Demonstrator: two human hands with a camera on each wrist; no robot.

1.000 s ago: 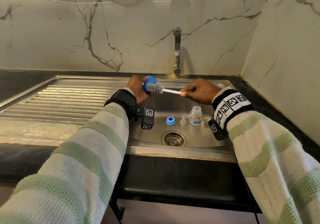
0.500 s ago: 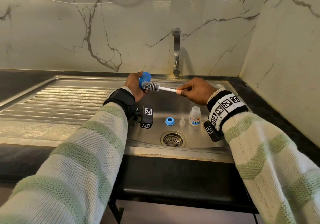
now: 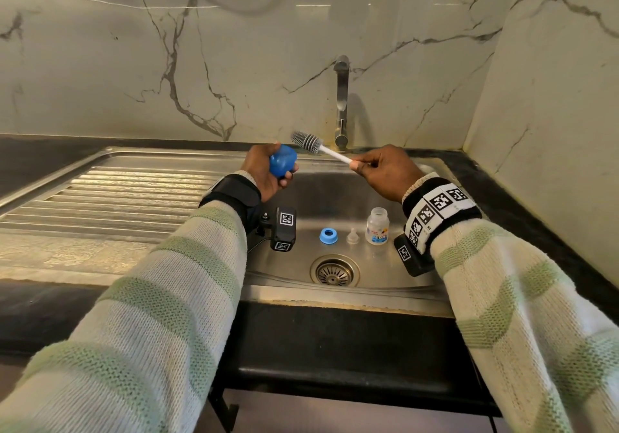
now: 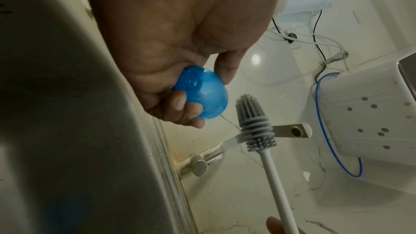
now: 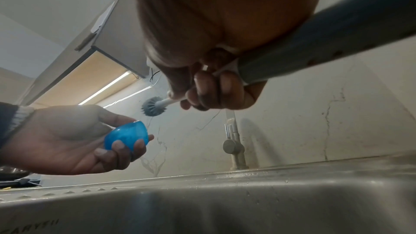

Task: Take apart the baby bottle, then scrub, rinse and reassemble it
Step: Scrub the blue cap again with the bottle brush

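Brush (image 3: 306, 140) is now lifting clear of the blue cap (image 3: 283, 161), above the sink (image 3: 335, 177); my left hand (image 3: 264, 172) is gripping the cap, my right hand (image 3: 385, 169) is pinching the brush handle. Cap scrub probably finishing; rinse pending.

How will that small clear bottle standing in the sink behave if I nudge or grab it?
The bottle body looks empty and open-topped, so it is probably light and apt to tip or skid on the steel sink. Droplets seen from the right wrist hint at wetness, so it may be slippery. It is likely stiff plastic.
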